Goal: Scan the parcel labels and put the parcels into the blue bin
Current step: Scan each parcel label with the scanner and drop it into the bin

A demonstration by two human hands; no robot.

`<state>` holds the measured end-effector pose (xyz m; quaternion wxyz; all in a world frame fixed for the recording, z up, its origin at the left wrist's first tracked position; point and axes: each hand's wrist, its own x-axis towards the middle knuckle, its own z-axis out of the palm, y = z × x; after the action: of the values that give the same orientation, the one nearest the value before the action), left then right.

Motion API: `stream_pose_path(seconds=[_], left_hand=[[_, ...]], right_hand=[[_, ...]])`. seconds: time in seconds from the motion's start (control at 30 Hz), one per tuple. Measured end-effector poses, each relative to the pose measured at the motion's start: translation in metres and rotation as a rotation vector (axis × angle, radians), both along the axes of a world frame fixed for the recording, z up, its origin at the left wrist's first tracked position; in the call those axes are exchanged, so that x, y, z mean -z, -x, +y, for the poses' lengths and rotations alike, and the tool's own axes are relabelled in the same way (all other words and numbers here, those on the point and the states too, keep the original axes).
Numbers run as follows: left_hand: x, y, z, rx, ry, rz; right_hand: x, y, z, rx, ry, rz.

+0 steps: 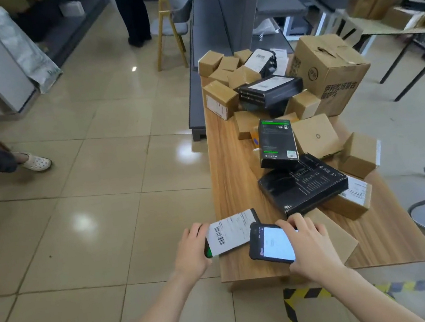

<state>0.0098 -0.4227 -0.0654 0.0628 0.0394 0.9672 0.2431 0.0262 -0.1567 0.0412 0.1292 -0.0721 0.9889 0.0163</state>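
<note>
At the lower centre of the frame the left hand [193, 249] grips a dark parcel [253, 213] by its left end, fingers curled around the edge, with the parcel held over the floor [86, 177] just beside the near left corner of the wooden desk [232, 179]. A white label [231, 232] covers most of the parcel's upper face, its barcode [218, 236] near the hand. Just to the right, the right hand [311, 245] is closed around a black handheld scanner [271, 245], fingers over its far edge; the lit screen faces up and the scanner's upper left corner overlaps the label. Under that hand a flat cardboard box [338, 241] lies on the desk. Further up the desk lie a flat black box [303, 184], a black-and-green box [277, 141] leaning on it, and a heap of small cardboard boxes [221, 70], with a large carton [329, 69] at the upper right. Yellow-and-black tape [304, 293] marks the floor at the bottom.
</note>
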Motion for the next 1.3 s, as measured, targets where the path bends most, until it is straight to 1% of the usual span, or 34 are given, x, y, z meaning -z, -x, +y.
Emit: stream_pose_path(seconds=[0.17,0.37,0.57,0.67,0.77,0.87,0.97,1.03,1.13,1.3], left_hand=[[-0.011,-0.005,-0.033,0.074,-0.007,0.021],[-0.020,-0.024,-0.048,0.042,0.001,0.058],[-0.032,-0.056,-0.050,-0.057,0.017,0.069],[-0.038,-0.087,-0.045,-0.149,0.002,0.098],[-0.042,-0.127,-0.036,-0.256,-0.015,0.119],[-0.042,-0.179,-0.028,-0.414,-0.028,0.128],[-0.034,-0.250,-0.024,-0.627,-0.065,0.074],[-0.026,-0.304,-0.026,-0.813,-0.128,0.038],[-0.020,-0.386,-0.032,-1.108,-0.157,0.015],[-0.018,-0.508,-0.040,-1.569,-0.198,-0.069]], right_hand=[[-0.009,0.014,-0.022,-0.138,-0.103,0.040],[-0.013,0.017,-0.036,-0.255,-0.149,0.072],[-0.017,0.009,-0.033,-0.347,-0.154,0.108],[-0.021,-0.002,-0.026,-0.418,-0.164,0.132],[-0.022,-0.017,-0.020,-0.461,-0.105,0.163],[-0.018,-0.036,-0.025,-0.484,0.004,0.092],[-0.007,-0.062,-0.043,-0.553,0.087,-0.007],[0.003,-0.082,-0.059,-0.622,0.124,-0.083],[0.014,-0.111,-0.088,-0.737,0.161,-0.187],[0.017,-0.153,-0.152,-0.903,0.187,-0.276]])
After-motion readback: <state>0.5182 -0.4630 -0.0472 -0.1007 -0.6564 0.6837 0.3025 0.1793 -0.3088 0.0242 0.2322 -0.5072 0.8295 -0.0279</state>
